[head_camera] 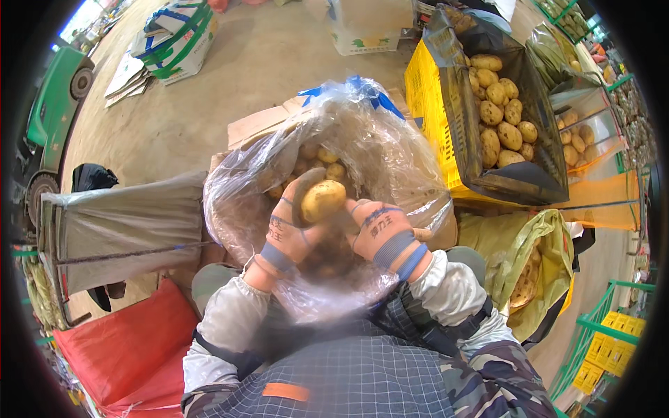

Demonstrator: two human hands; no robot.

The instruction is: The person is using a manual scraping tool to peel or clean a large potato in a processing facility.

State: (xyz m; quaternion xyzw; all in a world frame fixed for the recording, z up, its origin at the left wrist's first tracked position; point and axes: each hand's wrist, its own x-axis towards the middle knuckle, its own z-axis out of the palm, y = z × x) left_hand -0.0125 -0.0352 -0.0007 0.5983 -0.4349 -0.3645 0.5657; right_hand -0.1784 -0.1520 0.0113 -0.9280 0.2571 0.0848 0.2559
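Note:
My left hand (292, 227), in a knitted work glove with a coated palm, is closed around a yellow potato (325, 200). Just right of that potato is my gloved right hand (382, 230), its fingers curled; what lies inside them is hidden. Both hands are above a clear plastic bag (418, 177) that lines a cardboard box (261, 123) in front of me. More potatoes (335, 171) lie inside the bag, partly covered by my left hand. The area below my hands is blurred.
A yellow plastic crate (426, 99) with a dark liner holds potatoes (509, 136) at right. Nearer stands an open olive sack (549, 245). At left are a grey-covered frame (125, 235) and a red sack (136, 350). Printed cartons (183, 47) stand beyond.

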